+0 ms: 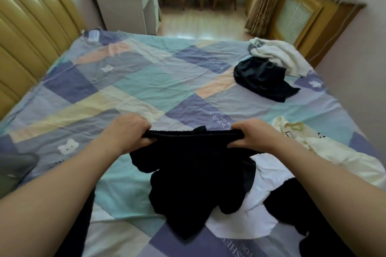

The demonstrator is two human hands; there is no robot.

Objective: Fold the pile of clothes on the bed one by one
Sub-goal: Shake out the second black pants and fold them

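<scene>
Both hands, left hand (127, 131) and right hand (250, 134), are gripping the black shorts (194, 173) by the waistband, fingers curled; likely needing laying flat on the bed (146, 81) next

Fingertips of the left hand (127, 131) and right hand (249, 134) are tucked out of sight behind the black garment (194, 175). A grey cloth (14, 170) runs off the left edge, and small print on the bedsheet (219, 120) is too blurred to read fully.
</scene>
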